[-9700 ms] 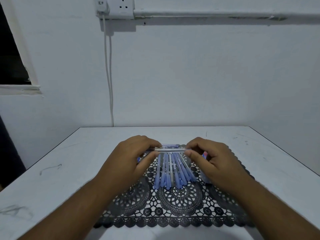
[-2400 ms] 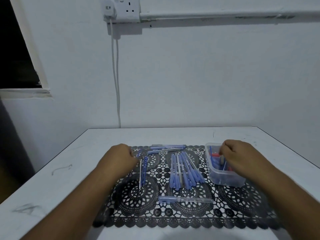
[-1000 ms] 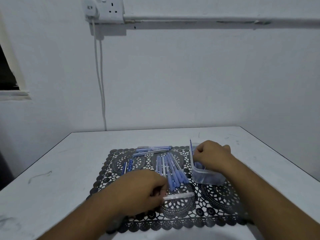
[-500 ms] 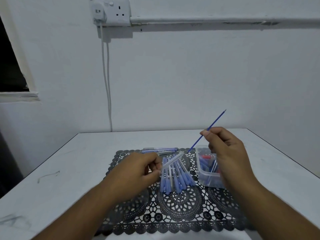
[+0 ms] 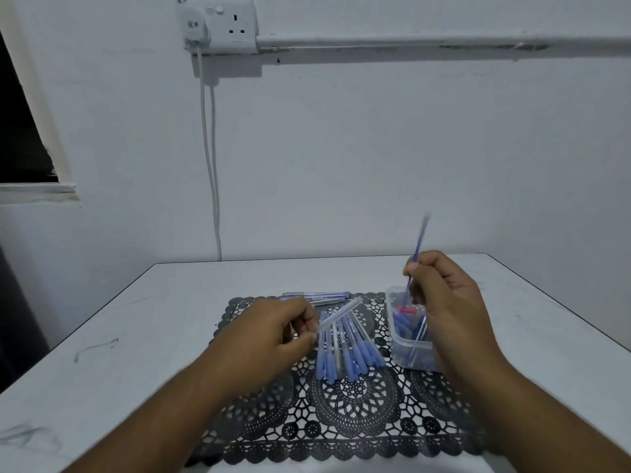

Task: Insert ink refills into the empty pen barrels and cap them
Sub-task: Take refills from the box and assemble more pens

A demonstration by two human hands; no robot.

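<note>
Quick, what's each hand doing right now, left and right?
Left hand: pinching a clear empty pen barrel, raised over the mat.
Right hand: pinching a blue ink refill, pointing up, above the plastic container.

A white table (image 5: 143,322) (scuffed) bears 1 black lace mat (image 5: 355,425); pens' ends (image 5: 316,294) overhang it.
</note>
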